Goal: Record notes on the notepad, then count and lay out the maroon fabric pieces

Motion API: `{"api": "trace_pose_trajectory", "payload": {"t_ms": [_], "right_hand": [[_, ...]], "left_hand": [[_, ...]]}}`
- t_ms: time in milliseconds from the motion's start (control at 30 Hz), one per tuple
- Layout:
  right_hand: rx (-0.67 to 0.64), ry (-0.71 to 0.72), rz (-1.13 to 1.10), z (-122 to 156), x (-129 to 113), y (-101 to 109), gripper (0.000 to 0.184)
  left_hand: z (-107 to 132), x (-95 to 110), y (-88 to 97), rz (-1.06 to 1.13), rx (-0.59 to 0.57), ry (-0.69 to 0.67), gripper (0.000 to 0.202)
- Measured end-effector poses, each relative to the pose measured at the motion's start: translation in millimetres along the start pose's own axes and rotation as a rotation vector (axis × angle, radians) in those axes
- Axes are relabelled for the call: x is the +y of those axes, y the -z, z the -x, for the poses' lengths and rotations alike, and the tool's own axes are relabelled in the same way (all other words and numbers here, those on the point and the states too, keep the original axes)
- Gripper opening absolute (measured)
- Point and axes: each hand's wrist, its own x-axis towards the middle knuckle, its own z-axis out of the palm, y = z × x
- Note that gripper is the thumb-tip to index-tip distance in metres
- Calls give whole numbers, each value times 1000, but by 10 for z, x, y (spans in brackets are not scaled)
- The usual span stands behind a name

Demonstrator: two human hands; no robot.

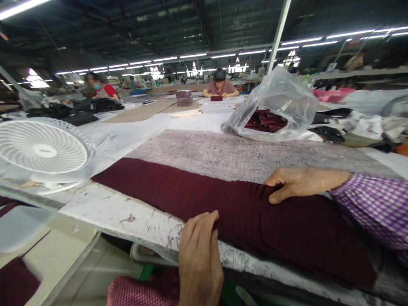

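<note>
A long stack of dark maroon fabric strips (197, 197) lies across the stained work table (223, 153), running from left to right. My left hand (199, 255) rests on the stack's near edge, fingers curled down over the cloth. My right hand (299, 183), in a purple checked sleeve, lies on the far edge with the thumb pressed into the fabric and the fingers folded over it. Both hands grip the same stack.
A white table fan (43, 151) stands at the left. A clear plastic bag (274, 108) holding more maroon pieces sits behind the stack. Two other people sit at the far tables, with fabric piles (184, 97) and dark cloth around them.
</note>
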Motion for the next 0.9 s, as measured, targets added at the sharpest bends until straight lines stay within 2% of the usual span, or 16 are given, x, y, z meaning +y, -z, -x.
{"api": "trace_pose_trajectory", "payload": {"t_ms": [100, 233, 333, 500, 633, 767, 900], "right_hand": [[7, 3, 7, -3, 12, -5, 36], [16, -1, -8, 5, 12, -21, 37], [35, -3, 6, 25, -23, -40, 33], [136, -56, 265, 63, -120, -81, 27], [254, -117, 483, 93, -184, -128, 29], [312, -171, 513, 119, -200, -158, 38], [338, -123, 476, 137, -159, -188, 43]], "left_hand": [[18, -23, 12, -8, -12, -11, 37], [42, -22, 60, -2, 37, 47, 36], [25, 19, 63, 7, 50, 13, 35], [-57, 153, -28, 57, -31, -142, 31], [-74, 181, -44, 47, -83, -160, 28], [-60, 153, -1, 36, -124, -179, 29], [-67, 186, 27, 43, -78, -174, 27]]}}
